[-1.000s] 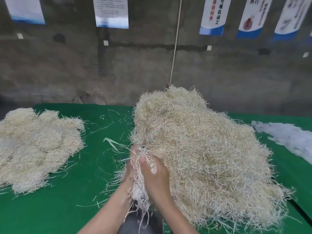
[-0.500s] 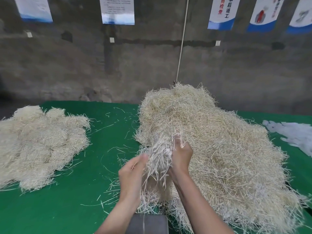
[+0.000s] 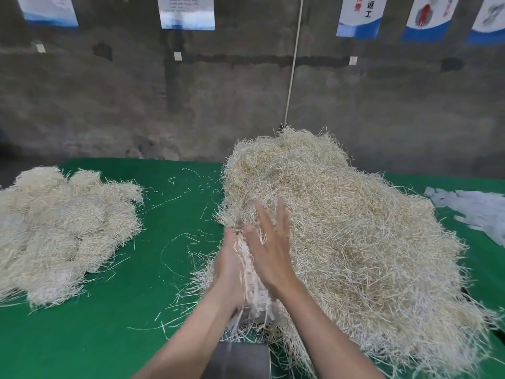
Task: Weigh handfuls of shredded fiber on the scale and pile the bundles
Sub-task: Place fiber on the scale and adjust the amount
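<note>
The person's left hand (image 3: 231, 265) and right hand (image 3: 269, 247) are pressed together with a handful of shredded fiber (image 3: 252, 280) squeezed between the two palms. The fingers (image 3: 273, 214) of the right hand are stretched out flat and spread a little, so this hand presses more than it grips. The left hand is partly hidden behind the fiber, and I cannot tell how its fingers are curled. The handful is held up in the air, right at the near edge of the big heap (image 3: 341, 242) of loose fiber that sits on the green worktop (image 3: 114, 337). Some strands hang down from the bottom of the handful. Just below the hands, at the near edge of the picture, is a grey metal plate that looks like the scale (image 3: 240, 359). It has a few stray bits on it but no bundle yet. Far off to the left lies a pile of bundles (image 3: 60, 233), well apart from the big heap. I think the step right now is shaping a handful, before it gets weighed. Next, the hands would need to bring the handful down onto the grey plate and let go softly, so it stays in one clump. Loose strands could fall off or catch on the big heap, which is very close.
</note>
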`<state>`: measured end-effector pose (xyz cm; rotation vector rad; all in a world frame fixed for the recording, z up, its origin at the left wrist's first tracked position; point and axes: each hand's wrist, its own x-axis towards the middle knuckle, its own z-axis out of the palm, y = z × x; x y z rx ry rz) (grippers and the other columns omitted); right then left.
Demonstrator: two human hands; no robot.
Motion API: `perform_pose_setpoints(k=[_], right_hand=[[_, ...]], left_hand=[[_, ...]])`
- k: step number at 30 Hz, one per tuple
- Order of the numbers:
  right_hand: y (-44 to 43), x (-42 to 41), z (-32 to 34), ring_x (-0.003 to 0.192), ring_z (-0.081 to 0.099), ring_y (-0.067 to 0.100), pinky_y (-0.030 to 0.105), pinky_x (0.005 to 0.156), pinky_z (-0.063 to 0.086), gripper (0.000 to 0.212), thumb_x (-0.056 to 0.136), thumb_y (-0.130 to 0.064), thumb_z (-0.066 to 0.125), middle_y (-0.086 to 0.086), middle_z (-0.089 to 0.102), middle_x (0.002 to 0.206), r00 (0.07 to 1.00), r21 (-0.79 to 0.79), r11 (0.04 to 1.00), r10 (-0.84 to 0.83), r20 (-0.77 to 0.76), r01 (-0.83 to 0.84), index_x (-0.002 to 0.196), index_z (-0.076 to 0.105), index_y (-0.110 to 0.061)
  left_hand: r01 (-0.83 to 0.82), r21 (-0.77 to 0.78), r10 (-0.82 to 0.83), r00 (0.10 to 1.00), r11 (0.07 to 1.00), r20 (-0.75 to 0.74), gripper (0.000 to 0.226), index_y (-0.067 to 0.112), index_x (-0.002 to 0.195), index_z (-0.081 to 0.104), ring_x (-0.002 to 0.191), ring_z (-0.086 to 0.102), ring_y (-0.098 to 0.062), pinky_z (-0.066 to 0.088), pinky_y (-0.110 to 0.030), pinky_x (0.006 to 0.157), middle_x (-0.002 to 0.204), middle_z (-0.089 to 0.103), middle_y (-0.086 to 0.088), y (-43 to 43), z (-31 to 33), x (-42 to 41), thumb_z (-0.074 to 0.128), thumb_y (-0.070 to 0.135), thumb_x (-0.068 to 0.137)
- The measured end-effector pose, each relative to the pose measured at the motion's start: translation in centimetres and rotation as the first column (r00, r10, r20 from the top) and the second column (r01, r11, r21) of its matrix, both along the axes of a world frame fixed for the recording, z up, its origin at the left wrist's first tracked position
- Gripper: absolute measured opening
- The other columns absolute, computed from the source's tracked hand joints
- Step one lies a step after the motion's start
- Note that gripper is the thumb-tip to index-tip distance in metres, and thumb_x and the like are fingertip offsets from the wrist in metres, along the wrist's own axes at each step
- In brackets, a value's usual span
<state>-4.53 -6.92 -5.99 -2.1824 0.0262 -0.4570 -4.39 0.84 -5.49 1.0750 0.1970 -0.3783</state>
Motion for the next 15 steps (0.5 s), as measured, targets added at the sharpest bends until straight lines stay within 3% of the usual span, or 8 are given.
perform_pose_setpoints(k=[3,5,7,8,9,11,13,15], right_hand=[[2.7,-2.3,-2.2,0.137,-0.010,-0.014,0.031,0.114,-0.005,0.041,0.093,-0.058,0.011,-0.041,-0.011,0.146,0.978,-0.016,0.978,0.206,0.035,-0.206,0.132,0.010,-0.068],[2.7,-1.9,-2.0,0.143,-0.002,-0.003,0.033,0.116,0.001,0.042,0.096,-0.056,0.015,-0.031,-0.003,0.152,0.977,0.029,0.978,0.209,-0.040,-0.208,0.137,0.015,-0.060],[1.2,-0.9,-0.7,0.145,0.008,0.011,0.046,0.117,0.014,0.047,0.097,-0.053,0.031,-0.017,0.002,0.157,0.978,0.277,0.955,0.148,-0.144,-0.104,0.141,0.018,-0.053],[0.8,-0.8,-0.5,0.144,0.017,0.016,0.051,0.115,0.022,0.050,0.094,-0.054,0.038,-0.011,0.008,0.158,0.980,0.423,0.903,0.139,-0.140,-0.068,0.141,0.021,-0.053],[1.2,-1.4,-0.6,0.139,0.031,0.019,0.052,0.109,0.034,0.051,0.090,-0.060,0.041,-0.005,0.021,0.156,0.981,0.533,0.844,0.154,-0.119,-0.067,0.138,0.025,-0.056],[3.4,-3.2,-1.4,0.124,0.051,0.018,0.046,0.098,0.048,0.061,0.078,-0.072,0.043,-0.003,0.043,0.144,0.985,0.552,0.832,0.141,-0.102,-0.062,0.136,0.033,-0.056],[4.5,-3.6,-2.2,0.121,0.054,0.020,0.043,0.098,0.048,0.071,0.077,-0.068,0.042,0.004,0.049,0.139,0.991,0.591,0.807,0.066,-0.114,0.015,0.141,0.037,-0.037],[3.3,-2.6,-1.6,0.119,0.055,0.023,0.041,0.097,0.049,0.065,0.089,-0.056,0.046,0.011,0.052,0.135,0.988,0.645,0.755,-0.025,-0.152,0.118,0.143,0.035,-0.021]], left_hand=[[-0.189,0.032,0.186,0.980,0.981,0.066,0.023,0.026,0.094,0.055,0.057,0.063,-0.006,0.045,-0.022,0.051,0.062,0.068,0.009,0.9,-0.3,1.1,0.035,0.035,0.102],[-0.195,0.076,0.192,0.981,0.978,0.040,0.027,0.013,0.090,0.059,0.063,0.066,-0.008,0.053,-0.022,0.055,0.070,0.070,0.002,0.2,-1.0,0.3,0.034,0.014,0.102],[-0.149,0.147,0.149,0.989,0.978,0.013,0.022,-0.001,0.101,0.058,0.078,0.068,-0.019,0.057,-0.034,0.067,0.083,0.066,-0.015,-0.6,-1.5,-0.2,0.040,0.011,0.098],[-0.138,0.149,0.130,0.990,0.979,0.059,0.021,0.000,0.098,0.060,0.074,0.068,-0.017,0.056,-0.033,0.065,0.077,0.064,-0.013,-0.6,-1.3,-0.1,0.043,0.013,0.098],[-0.179,0.150,0.160,0.979,0.972,0.129,0.026,0.003,0.085,0.063,0.060,0.064,-0.012,0.053,-0.026,0.054,0.066,0.061,-0.009,-0.6,-0.9,0.2,0.046,0.017,0.098],[-0.283,0.059,0.264,0.939,0.957,0.219,0.037,0.014,0.065,0.059,0.044,0.049,-0.010,0.041,-0.019,0.042,0.058,0.050,-0.004,-0.3,-0.2,0.6,0.045,0.024,0.098],[-0.354,0.086,0.317,0.904,0.931,0.286,0.032,0.008,0.087,0.058,0.069,0.061,-0.017,0.052,-0.025,0.065,0.083,0.057,-0.015,-0.7,-0.3,0.6,0.040,0.031,0.100],[-0.306,0.275,0.213,0.923,0.911,0.321,0.062,0.006,0.127,0.048,0.123,0.049,-0.029,0.038,-0.043,0.105,0.134,0.047,-0.017,-1.5,-1.2,0.1,0.032,0.057,0.094]])
